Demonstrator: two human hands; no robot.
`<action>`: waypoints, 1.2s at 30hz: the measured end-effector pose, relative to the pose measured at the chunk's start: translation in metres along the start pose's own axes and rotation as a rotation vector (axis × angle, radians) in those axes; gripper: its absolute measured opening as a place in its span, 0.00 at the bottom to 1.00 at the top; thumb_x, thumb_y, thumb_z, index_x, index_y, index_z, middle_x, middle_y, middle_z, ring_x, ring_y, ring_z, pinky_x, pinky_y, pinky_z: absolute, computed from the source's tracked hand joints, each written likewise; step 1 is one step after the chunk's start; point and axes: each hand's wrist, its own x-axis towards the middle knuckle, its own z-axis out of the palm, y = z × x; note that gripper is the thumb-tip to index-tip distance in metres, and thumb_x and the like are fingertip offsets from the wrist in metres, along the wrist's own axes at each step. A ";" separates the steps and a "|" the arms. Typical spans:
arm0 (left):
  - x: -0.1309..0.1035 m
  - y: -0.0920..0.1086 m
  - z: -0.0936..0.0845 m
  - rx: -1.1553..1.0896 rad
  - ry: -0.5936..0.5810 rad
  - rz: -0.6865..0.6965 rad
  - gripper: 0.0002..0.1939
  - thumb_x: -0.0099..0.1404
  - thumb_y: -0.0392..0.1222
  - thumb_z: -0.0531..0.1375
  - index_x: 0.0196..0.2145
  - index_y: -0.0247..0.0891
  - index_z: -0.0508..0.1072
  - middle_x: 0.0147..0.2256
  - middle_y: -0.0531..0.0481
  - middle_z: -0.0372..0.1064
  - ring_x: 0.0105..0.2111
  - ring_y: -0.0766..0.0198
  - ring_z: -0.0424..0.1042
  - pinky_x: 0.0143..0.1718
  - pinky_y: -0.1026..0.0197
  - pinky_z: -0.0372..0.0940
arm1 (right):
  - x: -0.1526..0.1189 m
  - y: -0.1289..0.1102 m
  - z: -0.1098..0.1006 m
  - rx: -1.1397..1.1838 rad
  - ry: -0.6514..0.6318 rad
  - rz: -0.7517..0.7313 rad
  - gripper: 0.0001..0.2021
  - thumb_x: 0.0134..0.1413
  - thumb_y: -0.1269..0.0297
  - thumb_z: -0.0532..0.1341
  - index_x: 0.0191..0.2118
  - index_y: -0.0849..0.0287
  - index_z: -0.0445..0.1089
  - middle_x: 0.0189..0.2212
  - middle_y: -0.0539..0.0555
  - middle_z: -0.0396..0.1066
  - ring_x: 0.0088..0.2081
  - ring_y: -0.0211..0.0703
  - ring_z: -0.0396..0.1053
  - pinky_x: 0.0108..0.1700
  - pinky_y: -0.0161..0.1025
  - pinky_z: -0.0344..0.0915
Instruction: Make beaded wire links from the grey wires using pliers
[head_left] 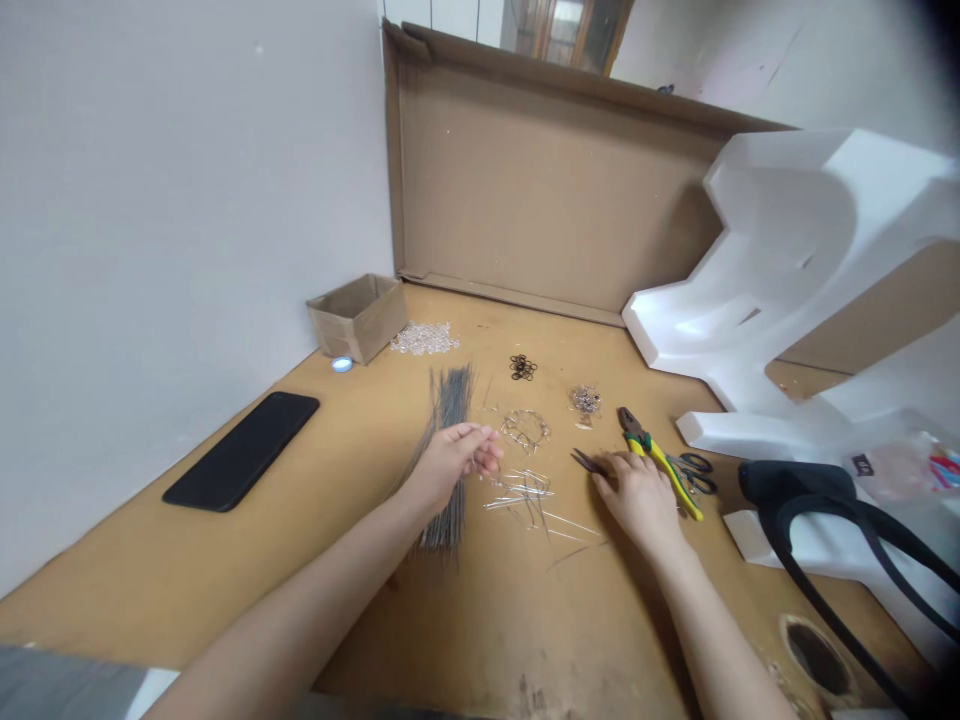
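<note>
My left hand point(465, 460) is closed in a pinch above a bundle of thin grey wires point(451, 400). What its fingertips hold is too small to make out. My right hand point(637, 490) lies low on the table, its fingers curled over small pliers point(586, 461) whose dark, pointed jaws stick out to the left; their handles are hidden under the palm. Between the hands lie loose silvery wire pieces point(521, 492), some bent. Just behind these is a ring-shaped heap of bent wire point(526, 430).
Beside my right hand lie yellow-green pliers point(660, 462) and dark-handled scissors point(697, 470). Farther back are black rings point(523, 367), small metal parts point(585, 400), clear beads point(425, 338) and a small cardboard box point(358, 318). A black phone point(241, 450) lies left; white foam point(787, 220) stands right.
</note>
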 end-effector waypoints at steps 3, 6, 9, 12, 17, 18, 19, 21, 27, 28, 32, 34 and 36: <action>0.005 0.002 -0.008 -0.065 0.035 0.025 0.14 0.53 0.48 0.60 0.31 0.32 0.70 0.25 0.50 0.70 0.20 0.71 0.66 0.24 0.67 0.61 | 0.002 -0.008 -0.004 0.124 -0.059 -0.025 0.12 0.55 0.63 0.50 0.39 0.56 0.69 0.39 0.54 0.71 0.41 0.45 0.66 0.41 0.38 0.59; 0.006 0.001 -0.010 -0.079 0.033 0.022 0.15 0.53 0.48 0.60 0.31 0.31 0.70 0.25 0.49 0.70 0.20 0.71 0.67 0.24 0.67 0.61 | 0.005 -0.025 -0.009 0.182 -0.179 -0.153 0.12 0.55 0.64 0.50 0.36 0.55 0.70 0.36 0.51 0.72 0.37 0.41 0.69 0.37 0.34 0.60; 0.005 -0.001 -0.007 -0.065 0.016 0.023 0.15 0.54 0.48 0.59 0.31 0.31 0.69 0.26 0.48 0.70 0.21 0.70 0.67 0.24 0.67 0.61 | 0.009 -0.046 -0.014 0.086 -0.261 -0.269 0.11 0.54 0.66 0.50 0.34 0.54 0.70 0.34 0.51 0.72 0.35 0.40 0.69 0.34 0.32 0.59; 0.003 -0.002 -0.004 -0.055 -0.007 0.006 0.15 0.54 0.47 0.59 0.31 0.30 0.69 0.26 0.47 0.70 0.20 0.71 0.66 0.23 0.67 0.61 | 0.016 -0.061 -0.013 -0.002 -0.283 -0.289 0.10 0.53 0.68 0.51 0.33 0.58 0.69 0.34 0.55 0.72 0.37 0.44 0.68 0.33 0.33 0.58; 0.000 -0.002 0.000 -0.049 -0.055 -0.003 0.15 0.54 0.48 0.59 0.31 0.30 0.69 0.26 0.46 0.70 0.21 0.70 0.67 0.23 0.68 0.61 | 0.028 -0.068 -0.007 -0.082 -0.341 -0.296 0.10 0.49 0.73 0.52 0.32 0.63 0.70 0.32 0.62 0.72 0.35 0.49 0.70 0.33 0.37 0.59; -0.001 -0.002 0.000 -0.049 -0.062 -0.004 0.15 0.54 0.48 0.59 0.31 0.30 0.69 0.26 0.46 0.70 0.21 0.70 0.67 0.23 0.68 0.61 | 0.029 -0.069 -0.007 -0.090 -0.358 -0.305 0.09 0.48 0.74 0.52 0.31 0.63 0.70 0.32 0.62 0.72 0.34 0.49 0.70 0.34 0.37 0.59; -0.001 -0.002 0.001 -0.049 -0.070 -0.007 0.15 0.54 0.48 0.59 0.31 0.30 0.69 0.26 0.46 0.70 0.21 0.70 0.67 0.23 0.68 0.61 | 0.030 -0.070 -0.007 -0.095 -0.373 -0.315 0.09 0.48 0.75 0.53 0.31 0.63 0.71 0.31 0.63 0.73 0.34 0.50 0.70 0.34 0.38 0.60; -0.002 -0.001 0.001 -0.046 -0.081 -0.015 0.15 0.55 0.48 0.59 0.31 0.30 0.69 0.26 0.46 0.70 0.21 0.71 0.67 0.22 0.68 0.61 | 0.031 -0.073 -0.008 -0.097 -0.394 -0.330 0.10 0.48 0.76 0.53 0.31 0.65 0.71 0.32 0.64 0.73 0.35 0.51 0.70 0.36 0.39 0.60; -0.003 0.000 0.003 -0.028 -0.085 -0.028 0.15 0.55 0.48 0.59 0.31 0.30 0.69 0.25 0.46 0.70 0.20 0.71 0.66 0.22 0.69 0.60 | 0.040 -0.080 -0.014 -0.014 -0.441 -0.331 0.07 0.42 0.76 0.57 0.30 0.66 0.71 0.32 0.66 0.73 0.37 0.53 0.70 0.37 0.39 0.61; -0.003 0.000 0.002 -0.029 -0.087 -0.027 0.15 0.55 0.48 0.58 0.31 0.30 0.69 0.25 0.46 0.70 0.20 0.71 0.66 0.21 0.69 0.60 | 0.043 -0.078 -0.016 0.019 -0.453 -0.323 0.06 0.40 0.76 0.58 0.27 0.64 0.71 0.29 0.64 0.73 0.34 0.51 0.70 0.35 0.38 0.61; -0.002 -0.001 0.002 -0.034 -0.092 -0.016 0.15 0.55 0.48 0.59 0.31 0.30 0.69 0.25 0.46 0.70 0.21 0.71 0.67 0.21 0.69 0.60 | 0.052 -0.061 -0.023 0.225 -0.463 -0.287 0.04 0.36 0.74 0.57 0.23 0.60 0.68 0.21 0.53 0.71 0.25 0.41 0.68 0.28 0.33 0.59; -0.002 -0.001 0.002 -0.039 -0.093 -0.019 0.15 0.55 0.48 0.59 0.31 0.30 0.69 0.25 0.46 0.70 0.20 0.71 0.66 0.22 0.69 0.60 | 0.052 -0.054 -0.024 0.364 -0.453 -0.272 0.04 0.37 0.72 0.56 0.24 0.60 0.67 0.21 0.50 0.70 0.24 0.37 0.66 0.27 0.31 0.59; -0.002 -0.002 0.003 -0.042 -0.094 -0.029 0.15 0.54 0.48 0.59 0.31 0.30 0.69 0.25 0.46 0.70 0.21 0.71 0.67 0.22 0.68 0.60 | 0.047 -0.050 -0.022 0.513 -0.444 -0.247 0.03 0.38 0.71 0.56 0.25 0.60 0.66 0.21 0.48 0.69 0.24 0.35 0.65 0.27 0.30 0.59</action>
